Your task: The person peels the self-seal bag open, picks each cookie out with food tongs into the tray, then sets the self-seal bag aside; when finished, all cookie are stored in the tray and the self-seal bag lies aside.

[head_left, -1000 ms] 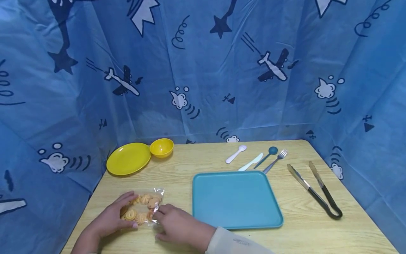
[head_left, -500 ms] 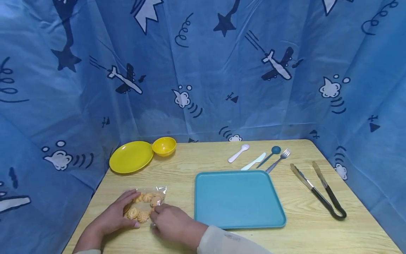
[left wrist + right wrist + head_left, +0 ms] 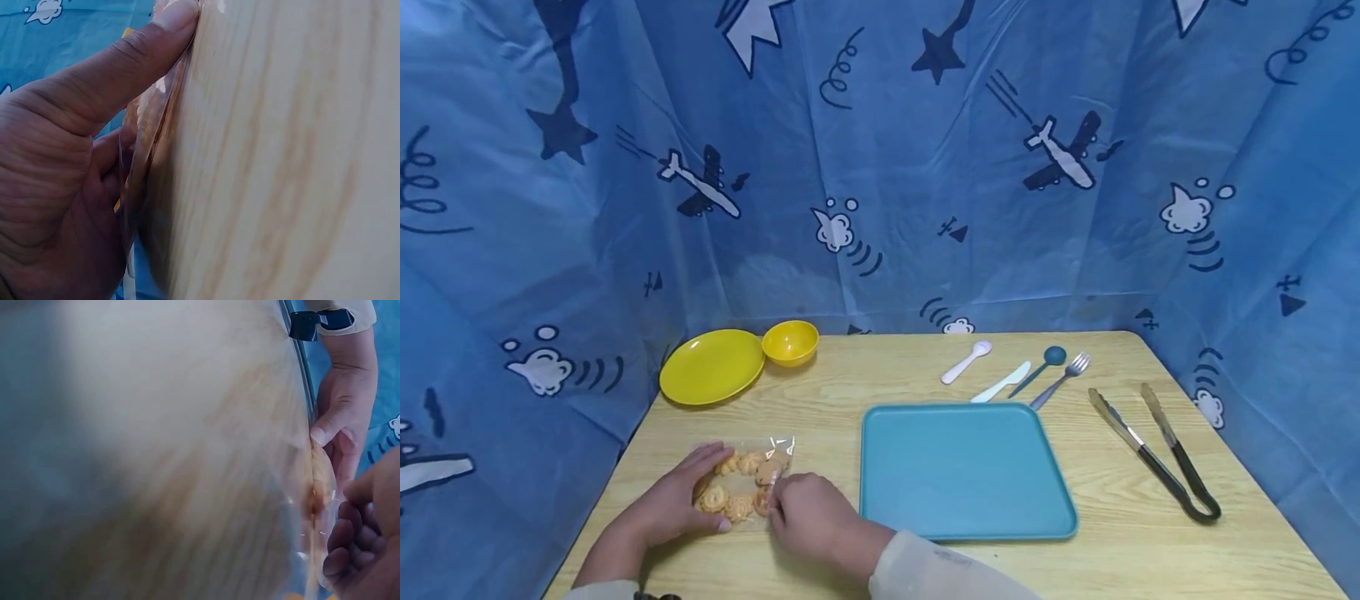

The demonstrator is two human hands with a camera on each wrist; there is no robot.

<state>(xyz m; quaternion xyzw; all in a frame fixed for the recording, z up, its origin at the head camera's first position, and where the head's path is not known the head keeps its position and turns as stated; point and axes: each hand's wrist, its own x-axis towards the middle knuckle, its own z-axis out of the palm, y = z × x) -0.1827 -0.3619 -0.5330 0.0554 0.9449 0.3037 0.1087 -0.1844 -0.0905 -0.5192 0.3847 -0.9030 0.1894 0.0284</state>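
A clear bag of cookies (image 3: 741,487), with several round golden cookies inside, lies on the table at the front left in the head view. My left hand (image 3: 681,496) holds its left side, thumb along the near edge and fingers over the far edge. In the left wrist view that thumb (image 3: 119,69) presses on the bag's clear film (image 3: 153,125). At the bag's right edge my right hand (image 3: 816,517) pinches the film, its fingers curled. The right wrist view shows those curled fingers (image 3: 350,540) beside the bag's edge (image 3: 314,531).
A teal tray (image 3: 966,471) lies right of the hands. Behind are a yellow plate (image 3: 713,367), a yellow bowl (image 3: 791,343), a pale spoon (image 3: 967,362), a pale knife (image 3: 1002,382), a teal spoon (image 3: 1054,357) and a fork (image 3: 1062,380). Tongs (image 3: 1157,462) lie far right.
My right hand slid slightly left along the bag, then came back a little to the right at its edge. The left hand keeps its hold, and the head view has shifted slightly.
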